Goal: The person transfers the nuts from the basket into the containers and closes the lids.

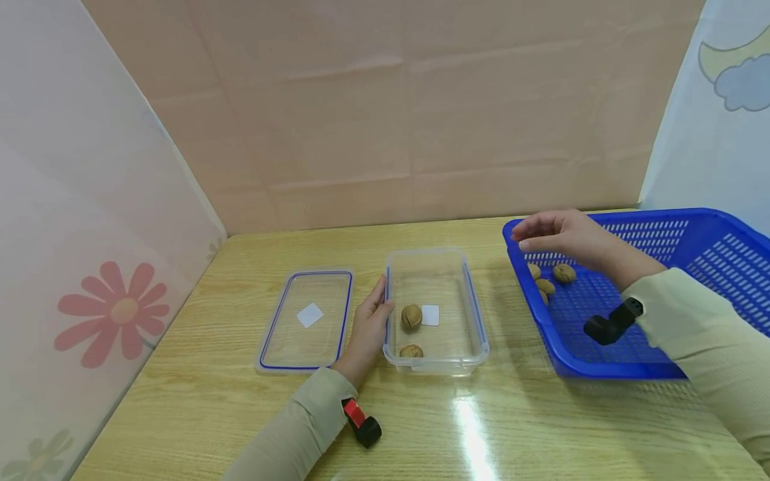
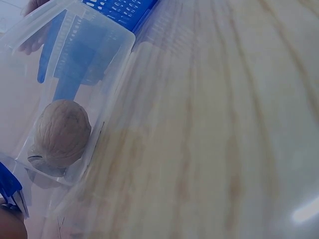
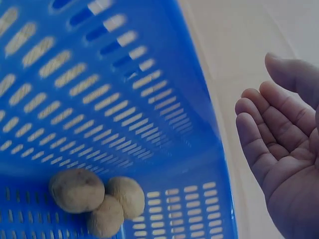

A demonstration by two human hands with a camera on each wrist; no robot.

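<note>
A clear plastic container [image 1: 450,294] stands in the middle of the table with two walnuts inside, one walnut [image 1: 412,316] near its centre and another walnut [image 1: 412,351] by the near wall. My left hand [image 1: 363,327] holds its left side, the thumb at the rim; the left wrist view catches only a fingertip beside a blue-edged flap. Over the left rim of a blue plastic basket [image 1: 601,369] hovers my right hand [image 1: 565,240], its fingers loosely bent and nothing in them. Below it, several walnuts [image 3: 77,190] lie in the basket's corner.
Left of the container, a clear lid [image 1: 307,349] with a blue seal lies flat on the wooden table [image 1: 198,401]. A white square [image 1: 430,314] shows at the container's bottom. A papered wall [image 1: 391,133] rises behind the table.
</note>
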